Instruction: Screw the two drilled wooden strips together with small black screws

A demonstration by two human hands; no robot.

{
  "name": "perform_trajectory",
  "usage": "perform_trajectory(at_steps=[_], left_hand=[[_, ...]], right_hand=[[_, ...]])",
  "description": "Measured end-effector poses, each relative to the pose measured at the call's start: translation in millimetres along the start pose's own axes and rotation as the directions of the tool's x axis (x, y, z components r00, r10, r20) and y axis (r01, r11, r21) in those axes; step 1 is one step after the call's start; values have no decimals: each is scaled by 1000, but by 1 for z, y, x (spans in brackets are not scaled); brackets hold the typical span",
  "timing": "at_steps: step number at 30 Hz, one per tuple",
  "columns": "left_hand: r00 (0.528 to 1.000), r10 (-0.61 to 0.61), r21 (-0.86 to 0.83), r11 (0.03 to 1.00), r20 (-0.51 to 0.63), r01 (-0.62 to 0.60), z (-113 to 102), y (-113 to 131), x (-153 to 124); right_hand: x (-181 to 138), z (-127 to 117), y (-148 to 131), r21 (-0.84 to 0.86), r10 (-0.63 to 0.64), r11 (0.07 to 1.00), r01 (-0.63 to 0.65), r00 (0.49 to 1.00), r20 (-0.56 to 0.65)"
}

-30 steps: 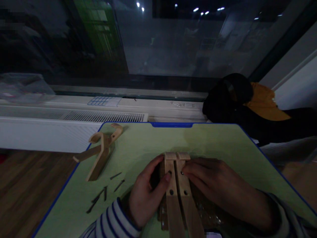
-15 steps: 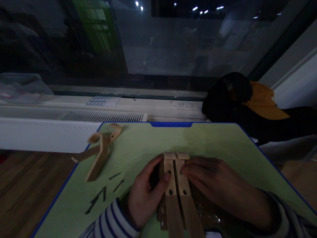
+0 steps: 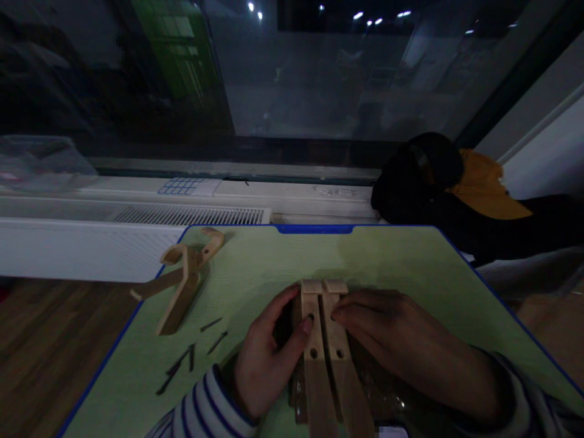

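Two long wooden bars (image 3: 326,359) with holes lie side by side on a green mat (image 3: 392,261), stacked over other wooden pieces. My left hand (image 3: 269,359) grips the left bar from its side, thumb on top beside a hole. My right hand (image 3: 396,340) rests over the right bar, fingertips pressed at a hole near its far end. Whether those fingertips hold a small pin I cannot tell.
A wooden tongs-like assembly (image 3: 185,283) lies at the mat's far left. Several dark pins (image 3: 191,353) are scattered left of my left hand. Clear plastic wrapping (image 3: 387,395) lies under my right wrist. A black and orange bag (image 3: 456,188) sits at the back right by the window.
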State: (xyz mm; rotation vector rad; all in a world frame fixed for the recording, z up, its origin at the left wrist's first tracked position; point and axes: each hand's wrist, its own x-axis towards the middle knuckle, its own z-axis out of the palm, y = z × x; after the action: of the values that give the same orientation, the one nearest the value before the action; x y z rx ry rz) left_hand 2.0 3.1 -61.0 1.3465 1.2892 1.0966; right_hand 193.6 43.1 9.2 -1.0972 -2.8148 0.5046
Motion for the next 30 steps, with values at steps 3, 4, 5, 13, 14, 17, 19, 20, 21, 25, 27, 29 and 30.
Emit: perform_trajectory(at_steps=[3, 4, 5, 13, 14, 17, 19, 20, 21, 25, 27, 29, 30], left_hand=[[1000, -4, -6, 1000, 5, 4, 0, -1, 0], [1000, -3, -9, 1000, 5, 3, 0, -1, 0], [1000, -3, -8, 1000, 2, 3, 0, -1, 0], [1000, -6, 5, 1000, 5, 6, 0, 0, 1], [1000, -5, 4, 1000, 4, 5, 0, -1, 1], [1000, -6, 7, 1000, -3, 6, 0, -2, 1], [1000, -8, -4, 1000, 2, 8, 0, -2, 1], [1000, -8, -7, 1000, 6, 8, 0, -1, 1], [1000, -6, -7, 1000, 8, 6, 0, -1, 1], [1000, 1, 15, 1000, 5, -1, 0, 1, 1], [1000, -6, 7, 1000, 2, 6, 0, 1, 1], [1000, -17, -4, 1000, 1, 17, 0, 0, 0], [1000, -20, -5, 1000, 2, 20, 0, 0, 0]], right_hand=[[0, 1, 0, 2, -2, 1000, 2, 1000, -9], [0, 1, 0, 2, -1, 1000, 2, 1000, -12], [0, 1, 0, 2, 0, 1000, 0, 1000, -17], [1, -1, -2, -2, 3, 1000, -3, 1000, -18], [1, -1, -3, -1, 2, 1000, -2, 1000, -19], [1, -1, -3, 1, -3, 1000, 3, 1000, -25], [1, -1, -3, 5, -6, 1000, 6, 1000, -22], [1, -1, -3, 7, -6, 1000, 6, 1000, -18], [2, 0, -2, 8, -5, 1000, 5, 1000, -15], [1, 2, -2, -1, 4, 1000, -4, 1000, -16], [0, 3, -1, -8, 3, 1000, -3, 1000, -26], [0, 3, -1, -14, -10, 1000, 9, 999, -37], [-1, 3, -1, -18, -18, 1000, 18, 999, -43]])
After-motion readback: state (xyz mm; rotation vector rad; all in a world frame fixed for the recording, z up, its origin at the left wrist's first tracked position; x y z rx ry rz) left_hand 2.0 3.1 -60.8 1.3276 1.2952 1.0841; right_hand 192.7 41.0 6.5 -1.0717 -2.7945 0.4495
